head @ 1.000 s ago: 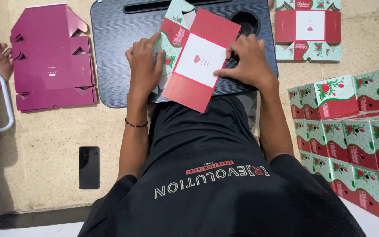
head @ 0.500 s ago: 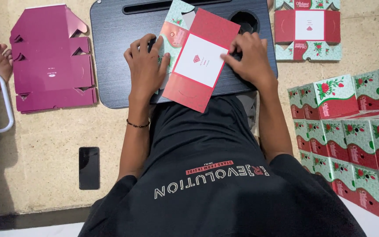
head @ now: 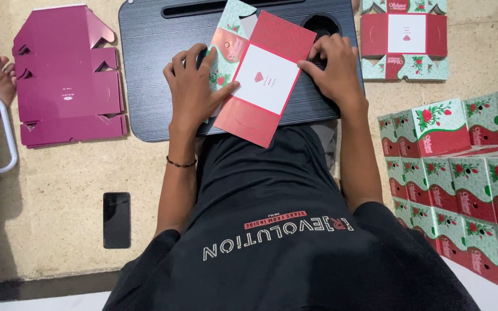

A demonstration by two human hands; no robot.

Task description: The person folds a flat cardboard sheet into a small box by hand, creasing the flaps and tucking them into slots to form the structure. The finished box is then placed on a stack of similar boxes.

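Flat red carton blank (head: 263, 80), white centre panel, mint floral flaps, lies tilted on the black lap desk (head: 151, 69). Left hand (head: 194, 86) presses open-palmed on its left flap; right hand (head: 332, 66) pinches its upper right edge with curled fingers.

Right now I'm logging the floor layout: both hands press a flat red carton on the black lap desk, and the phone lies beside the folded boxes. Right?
Not quite: in the head view the phone lies on the floor on the opposite side from the folded boxes. The rest holds.
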